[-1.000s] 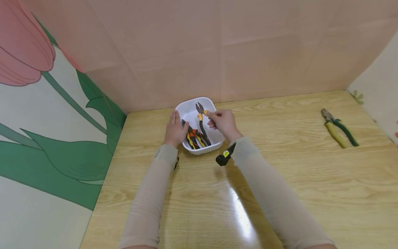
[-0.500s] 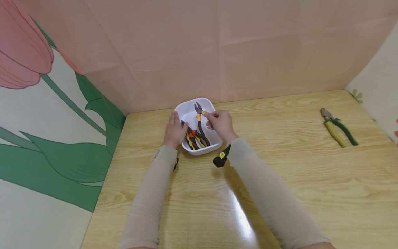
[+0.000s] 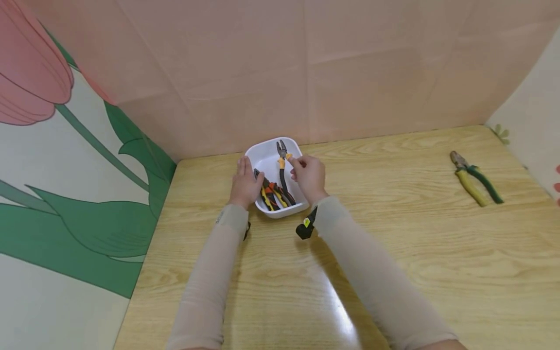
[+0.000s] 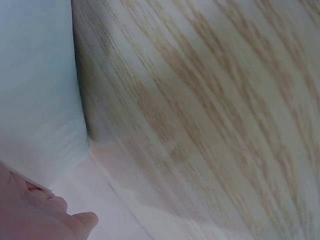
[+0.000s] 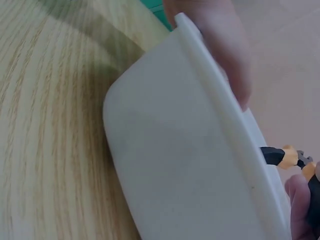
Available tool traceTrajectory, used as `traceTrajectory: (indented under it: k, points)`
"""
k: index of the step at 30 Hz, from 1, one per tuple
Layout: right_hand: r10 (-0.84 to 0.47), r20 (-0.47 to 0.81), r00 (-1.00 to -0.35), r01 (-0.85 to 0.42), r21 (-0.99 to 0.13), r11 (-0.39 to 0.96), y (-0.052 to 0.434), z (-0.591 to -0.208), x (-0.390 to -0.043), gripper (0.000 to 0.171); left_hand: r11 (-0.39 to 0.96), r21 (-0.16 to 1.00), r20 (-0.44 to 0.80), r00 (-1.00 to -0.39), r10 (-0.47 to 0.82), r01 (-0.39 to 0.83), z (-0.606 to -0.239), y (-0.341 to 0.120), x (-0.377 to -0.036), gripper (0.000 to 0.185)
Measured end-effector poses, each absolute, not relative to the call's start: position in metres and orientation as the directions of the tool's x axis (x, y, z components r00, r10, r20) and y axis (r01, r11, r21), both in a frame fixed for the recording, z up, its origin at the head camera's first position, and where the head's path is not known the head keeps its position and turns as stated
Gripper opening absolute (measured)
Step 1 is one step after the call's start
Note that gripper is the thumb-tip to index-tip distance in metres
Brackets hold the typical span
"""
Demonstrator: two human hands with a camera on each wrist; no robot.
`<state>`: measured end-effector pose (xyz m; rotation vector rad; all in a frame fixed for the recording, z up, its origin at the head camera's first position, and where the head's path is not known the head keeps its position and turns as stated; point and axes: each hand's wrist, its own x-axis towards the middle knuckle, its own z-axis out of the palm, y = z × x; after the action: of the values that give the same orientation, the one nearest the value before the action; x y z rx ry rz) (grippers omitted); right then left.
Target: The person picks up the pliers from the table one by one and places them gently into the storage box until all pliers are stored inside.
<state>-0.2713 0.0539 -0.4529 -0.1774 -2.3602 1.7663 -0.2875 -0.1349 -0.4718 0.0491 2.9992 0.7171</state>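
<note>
My left hand (image 3: 246,187) holds the left rim of a white plastic basin (image 3: 281,213), with its thumb over the inside and its fingers along the edge. Between thumb and fingers of my right hand (image 3: 309,177) is one handle of black-and-orange combination pliers (image 3: 282,165). These pliers stand partly spread, their jaws pointing away toward the far rim, the other handle reaching into the basin. Red, yellow and black pliers (image 3: 273,188) lie inside at the left, partly under the left thumb. The right wrist view shows the pliers' orange collar (image 5: 289,156) above the basin's outer wall (image 5: 170,130).
Pliers with one yellow and one green handle (image 3: 474,180) lie on the wood-grain table (image 3: 393,218) at the far right. Just behind the basin rises a pinkish wall covering (image 3: 245,73). A painted flower panel (image 3: 105,194) borders the table's left side.
My right wrist has shifted slightly left and toward me. The black-and-orange pliers have tilted a little, their jaws now nearer the far rim. The left hand stays on the basin.
</note>
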Motion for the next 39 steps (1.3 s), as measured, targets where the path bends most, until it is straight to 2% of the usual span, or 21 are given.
traceTrajectory:
  k: [16, 21, 29, 39]
  points:
    - [0.269, 0.198, -0.943, -0.066, -0.900, 0.430, 0.0497, -0.4586, -0.2659, 0.033, 0.883, 0.469, -0.066, -0.997, 0.043, 0.007, -0.4735, -0.1345, -0.2886, 0.080]
    - [0.224, 0.246, -0.943, -0.096, -0.845, 0.526, 0.0478, -0.4591, -0.2649, 0.030, 0.885, 0.466, -0.065, -0.997, 0.039, 0.004, -0.4740, -0.1351, -0.2896, 0.080]
    - [0.124, 0.223, -0.967, -0.091, -0.755, 0.649, 0.0460, -0.4581, -0.2622, 0.031, 0.879, 0.477, -0.054, -0.998, 0.034, 0.004, -0.4737, -0.1346, -0.2886, 0.080]
    - [0.024, 0.221, -0.975, -0.135, -0.673, 0.728, 0.0450, -0.4594, -0.2617, 0.031, 0.886, 0.463, -0.050, -0.998, 0.030, 0.004, -0.4748, -0.1354, -0.2889, 0.080]
